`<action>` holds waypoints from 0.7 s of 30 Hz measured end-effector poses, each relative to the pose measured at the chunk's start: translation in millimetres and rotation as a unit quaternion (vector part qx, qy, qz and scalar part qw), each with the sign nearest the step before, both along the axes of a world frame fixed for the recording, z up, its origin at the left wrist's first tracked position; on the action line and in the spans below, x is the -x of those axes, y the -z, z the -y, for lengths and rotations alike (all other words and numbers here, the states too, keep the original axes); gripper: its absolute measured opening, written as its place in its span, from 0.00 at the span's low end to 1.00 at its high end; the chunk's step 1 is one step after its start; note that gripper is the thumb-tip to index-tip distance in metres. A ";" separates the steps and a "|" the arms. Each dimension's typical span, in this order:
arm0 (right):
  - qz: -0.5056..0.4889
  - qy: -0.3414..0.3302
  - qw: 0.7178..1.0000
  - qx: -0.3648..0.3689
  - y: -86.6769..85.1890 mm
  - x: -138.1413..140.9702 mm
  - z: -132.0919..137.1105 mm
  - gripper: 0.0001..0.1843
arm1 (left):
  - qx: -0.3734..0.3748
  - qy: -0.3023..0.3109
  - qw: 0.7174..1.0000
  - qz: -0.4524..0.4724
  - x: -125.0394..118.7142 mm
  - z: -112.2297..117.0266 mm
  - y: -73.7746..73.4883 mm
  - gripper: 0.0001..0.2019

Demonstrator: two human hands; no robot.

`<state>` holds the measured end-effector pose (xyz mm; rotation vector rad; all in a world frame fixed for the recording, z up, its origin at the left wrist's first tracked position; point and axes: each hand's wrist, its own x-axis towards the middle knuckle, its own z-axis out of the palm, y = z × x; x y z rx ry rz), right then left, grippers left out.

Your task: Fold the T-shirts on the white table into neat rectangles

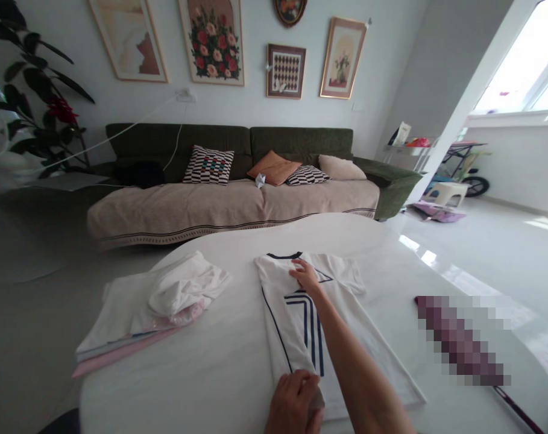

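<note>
A white T-shirt (346,337) with a dark navy collar and navy stripes lies on the white table, its collar at the far end. The shirt's left side is folded inward over the front, while the right sleeve lies spread out. Near the bottom of the shirt, my left hand (294,402) is closed on the fabric at the folded side. My right hand (306,276) rests on the shirt just below the collar, fingers spread; its forearm crosses the front and hides part of it.
Folded clothes (124,307), white and pink, are stacked on the left of the round white table (228,374). A long, dark purple, pixelated thing (461,343) with a thin dark handle lies on the right. Beyond the table stands a green sofa (301,141) with cushions.
</note>
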<state>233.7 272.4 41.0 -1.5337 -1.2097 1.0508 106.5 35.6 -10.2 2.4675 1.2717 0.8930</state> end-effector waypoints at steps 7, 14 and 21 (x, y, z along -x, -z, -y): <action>0.244 0.006 0.968 -0.054 -11.4 2.8 -4.1 0.21 | -0.253 0.053 0.953 -0.157 38.9 -8.0 11.9 0.20; 0.420 -0.079 0.896 -0.117 -9.5 48.0 22.0 0.27 | -0.300 0.028 0.942 -0.147 37.6 -10.5 39.7 0.18; 0.514 -0.166 0.839 -0.063 3.4 73.9 30.7 0.31 | -0.241 0.064 0.948 -0.199 44.9 -8.3 33.1 0.20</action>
